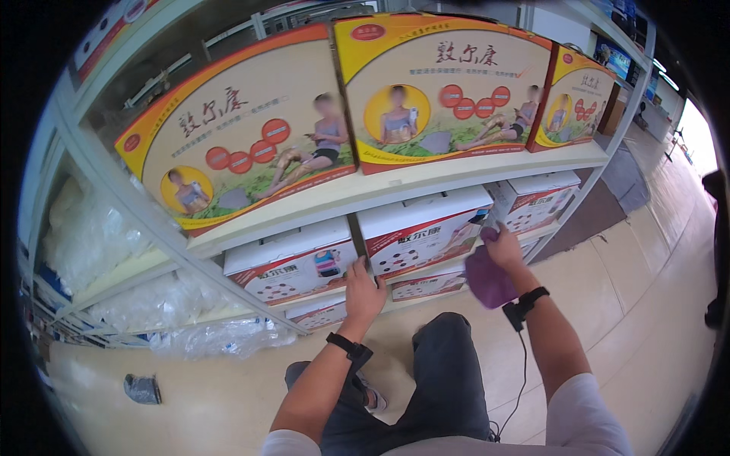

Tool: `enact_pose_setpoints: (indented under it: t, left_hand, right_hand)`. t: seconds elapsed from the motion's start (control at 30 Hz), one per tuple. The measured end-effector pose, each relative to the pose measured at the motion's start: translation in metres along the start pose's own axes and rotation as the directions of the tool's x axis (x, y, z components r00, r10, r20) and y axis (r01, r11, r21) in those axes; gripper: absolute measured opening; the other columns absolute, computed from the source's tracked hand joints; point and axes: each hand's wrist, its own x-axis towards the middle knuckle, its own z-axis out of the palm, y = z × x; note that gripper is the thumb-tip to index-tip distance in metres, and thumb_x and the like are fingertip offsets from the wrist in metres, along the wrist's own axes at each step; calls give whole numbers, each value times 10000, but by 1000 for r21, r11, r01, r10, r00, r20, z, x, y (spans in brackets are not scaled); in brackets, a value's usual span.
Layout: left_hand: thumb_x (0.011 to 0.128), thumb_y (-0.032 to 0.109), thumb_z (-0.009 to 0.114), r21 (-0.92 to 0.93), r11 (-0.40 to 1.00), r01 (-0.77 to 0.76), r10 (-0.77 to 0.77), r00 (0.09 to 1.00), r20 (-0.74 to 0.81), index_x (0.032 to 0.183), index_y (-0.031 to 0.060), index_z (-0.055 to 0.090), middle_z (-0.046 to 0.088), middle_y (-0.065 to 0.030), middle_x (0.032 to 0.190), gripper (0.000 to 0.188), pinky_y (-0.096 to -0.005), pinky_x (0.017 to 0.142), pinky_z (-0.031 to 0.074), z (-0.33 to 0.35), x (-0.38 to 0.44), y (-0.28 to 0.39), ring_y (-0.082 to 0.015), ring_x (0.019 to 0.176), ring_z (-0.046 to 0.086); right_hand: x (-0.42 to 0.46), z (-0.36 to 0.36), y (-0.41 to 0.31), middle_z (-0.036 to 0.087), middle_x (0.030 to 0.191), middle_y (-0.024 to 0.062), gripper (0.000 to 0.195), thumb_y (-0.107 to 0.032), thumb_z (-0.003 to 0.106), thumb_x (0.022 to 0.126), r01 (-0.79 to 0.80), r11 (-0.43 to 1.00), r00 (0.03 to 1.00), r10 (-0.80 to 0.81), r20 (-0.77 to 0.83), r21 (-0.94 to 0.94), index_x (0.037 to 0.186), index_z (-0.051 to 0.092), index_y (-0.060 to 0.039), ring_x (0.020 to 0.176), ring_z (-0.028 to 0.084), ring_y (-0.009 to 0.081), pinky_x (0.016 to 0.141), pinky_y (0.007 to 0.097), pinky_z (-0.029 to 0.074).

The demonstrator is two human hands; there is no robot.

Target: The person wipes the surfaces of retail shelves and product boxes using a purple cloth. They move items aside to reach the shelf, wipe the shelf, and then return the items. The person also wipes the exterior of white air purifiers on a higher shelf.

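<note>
My right hand grips a purple cloth, which hangs down by the right end of a white cardboard box with red trim and printed pictures. The fingertips of that hand are close to the gap at this box's right side. My left hand is at the box's lower left corner, fingers pointing into the narrow gap beside a second white box. Its fingers are spread a little and hold nothing that I can see. A third white box stands farther right on the same shelf.
Large yellow and beige printed boxes line the upper shelf of a metal rack. More boxes sit lower down. Clear plastic bags fill the left side. A dark grey item lies on the floor. A cable hangs from my right wrist strap.
</note>
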Motion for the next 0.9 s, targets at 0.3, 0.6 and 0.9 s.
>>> enact_pose_setpoints:
  t: [0.3, 0.6, 0.9]
  left_hand:
    - [805, -8, 656, -617, 742, 261, -144, 962, 232, 1396, -13, 417, 616, -235, 1259, 637, -403, 1001, 479, 89, 32, -97, -353, 1206, 593]
    - [824, 21, 649, -516, 841, 164, -125, 986, 109, 1423, 39, 390, 637, -223, 1241, 652, -409, 983, 481, 155, 54, -49, -364, 1162, 627]
    - [832, -126, 501, -648, 701, 297, -66, 932, 355, 1571, 89, 199, 492, -159, 1456, 826, -312, 1052, 416, 123, 42, -23, -245, 1336, 504]
  right_hand:
    - [56, 27, 1, 710, 1037, 148, 444, -49, 633, 794, -243, 600, 966, 79, 246, 762, 1231, 574, 2, 972, 678, 257, 877, 369, 519]
    - [66, -29, 38, 686, 1058, 228, 583, -140, 694, 757, -85, 905, 993, 40, 115, 417, 1298, 518, -15, 1024, 665, 382, 895, 413, 514]
    - [63, 4, 66, 656, 1088, 274, 625, -190, 719, 775, -100, 863, 994, 68, 83, 495, 1300, 420, -31, 1077, 621, 461, 916, 465, 495]
